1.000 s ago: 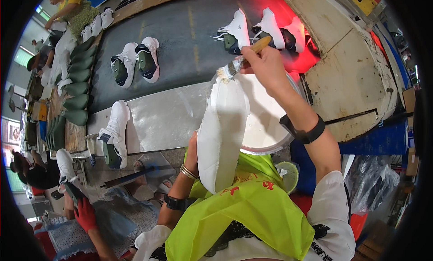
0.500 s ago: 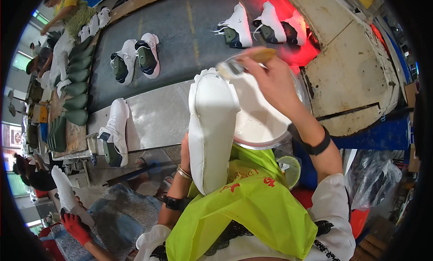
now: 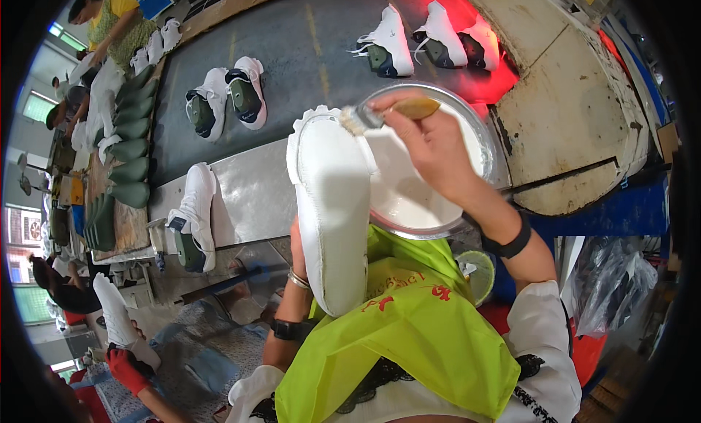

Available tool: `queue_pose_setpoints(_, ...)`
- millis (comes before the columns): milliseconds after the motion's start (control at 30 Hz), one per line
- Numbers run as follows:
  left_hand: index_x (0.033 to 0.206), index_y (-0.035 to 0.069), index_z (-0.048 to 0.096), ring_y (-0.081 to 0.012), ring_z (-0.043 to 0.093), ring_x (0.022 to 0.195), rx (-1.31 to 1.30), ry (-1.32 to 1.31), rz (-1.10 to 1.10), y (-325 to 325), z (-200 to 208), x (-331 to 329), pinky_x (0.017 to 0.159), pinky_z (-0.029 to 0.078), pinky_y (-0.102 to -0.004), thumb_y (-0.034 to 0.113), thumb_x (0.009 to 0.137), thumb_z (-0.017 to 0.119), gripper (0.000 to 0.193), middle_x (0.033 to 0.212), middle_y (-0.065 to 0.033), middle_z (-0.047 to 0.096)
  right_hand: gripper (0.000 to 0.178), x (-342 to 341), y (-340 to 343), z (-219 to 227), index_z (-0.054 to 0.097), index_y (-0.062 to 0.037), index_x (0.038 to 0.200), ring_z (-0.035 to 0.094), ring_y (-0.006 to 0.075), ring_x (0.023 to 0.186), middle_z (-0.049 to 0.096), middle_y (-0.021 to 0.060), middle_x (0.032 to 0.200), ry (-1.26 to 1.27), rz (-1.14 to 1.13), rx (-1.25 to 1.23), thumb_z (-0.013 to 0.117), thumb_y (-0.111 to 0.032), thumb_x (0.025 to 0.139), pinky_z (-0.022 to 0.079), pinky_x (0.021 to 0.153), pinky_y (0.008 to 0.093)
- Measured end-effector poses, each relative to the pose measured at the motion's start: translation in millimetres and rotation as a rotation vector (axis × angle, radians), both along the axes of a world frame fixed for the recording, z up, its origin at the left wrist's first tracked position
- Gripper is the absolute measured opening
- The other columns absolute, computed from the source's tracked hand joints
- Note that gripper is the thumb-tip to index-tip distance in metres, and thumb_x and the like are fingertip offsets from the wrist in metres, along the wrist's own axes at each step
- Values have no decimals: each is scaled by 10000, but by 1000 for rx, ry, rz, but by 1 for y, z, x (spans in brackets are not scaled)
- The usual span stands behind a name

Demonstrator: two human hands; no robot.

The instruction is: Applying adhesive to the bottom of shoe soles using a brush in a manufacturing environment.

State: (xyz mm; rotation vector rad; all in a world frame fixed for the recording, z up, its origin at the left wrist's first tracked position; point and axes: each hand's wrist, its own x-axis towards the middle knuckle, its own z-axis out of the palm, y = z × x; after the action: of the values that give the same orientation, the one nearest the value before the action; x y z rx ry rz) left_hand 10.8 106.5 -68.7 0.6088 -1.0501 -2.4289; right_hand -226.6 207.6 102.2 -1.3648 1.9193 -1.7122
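Note:
A white shoe (image 3: 334, 204) is held upside down in front of me, its pale bottom facing up and its scalloped edge at the far end. My left hand (image 3: 296, 246) grips it from behind and to the left; most of those fingers are hidden by the shoe. In my right hand (image 3: 437, 147) is a paintbrush (image 3: 372, 117) with a yellowish handle, closed in the fingers. Its bristles meet the far right edge of the shoe bottom. Beneath the right hand stands a wide metal bowl (image 3: 473, 105) holding white liquid.
White-and-green sneakers (image 3: 247, 94) stand on a dark conveyor belt (image 3: 292, 50); one more sneaker (image 3: 194, 215) sits on the metal ledge (image 3: 252, 196). Green shoe-shaped pieces (image 3: 130, 149) line the left board. Lower left, a co-worker's red-gloved hand (image 3: 125, 372) holds a white shoe.
The brush has come down slightly left onto the shoe's edge. The shoe has shifted a little left and looks smoother and whiter across its bottom.

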Motion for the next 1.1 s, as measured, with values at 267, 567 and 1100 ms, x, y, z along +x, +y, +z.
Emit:
queue_pose_setpoints(267,1215,-71,506,-267,667,879,128,-27,115,2,10,-1,736,577,-365,261,984,349,435,1078,-203,630,135,23,33,-25,647,-2,993,582,80,724,671,45,868,-377,86,63,574,-82,912,461,639,245)
queue_pose_setpoints(567,1182,-65,534,-231,671,825,196,-44,170,11,14,-2,699,575,-337,236,987,345,406,1019,-172,655,168,45,22,-39,607,-17,1054,638,149,837,668,83,971,67,-21,-109,545,3,899,490,739,264)
queue_pose_setpoints(1100,1302,-22,468,-300,642,995,-13,-3,51,-107,48,-45,877,536,-423,429,955,335,584,1191,-198,599,228,-8,39,-19,603,20,1107,622,127,890,653,92,1036,-592,-191,-46,512,-141,974,533,773,258)
